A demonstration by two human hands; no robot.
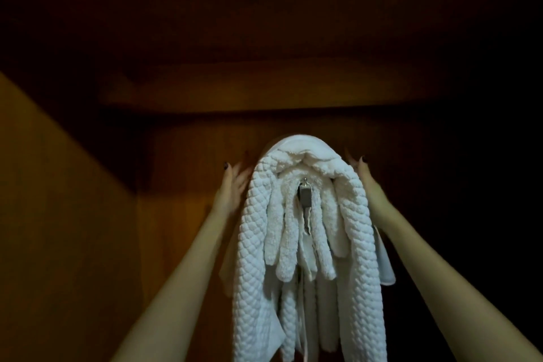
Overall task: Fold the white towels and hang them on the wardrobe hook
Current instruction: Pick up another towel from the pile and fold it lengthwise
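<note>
The towels point(305, 229) smother the hook point(305, 195), only its metal tip showing. Open room lies either side of them; a shelf point(264, 88) closes overhead, a side panel point(58, 200) walls the left.

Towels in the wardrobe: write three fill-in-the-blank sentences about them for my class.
1. The towels are ___ in colour.
2. They hang on a metal ___ inside the wardrobe.
3. The left hand and right hand reach up on either side of the ___.
Missing words: white; hook; towels.
</note>
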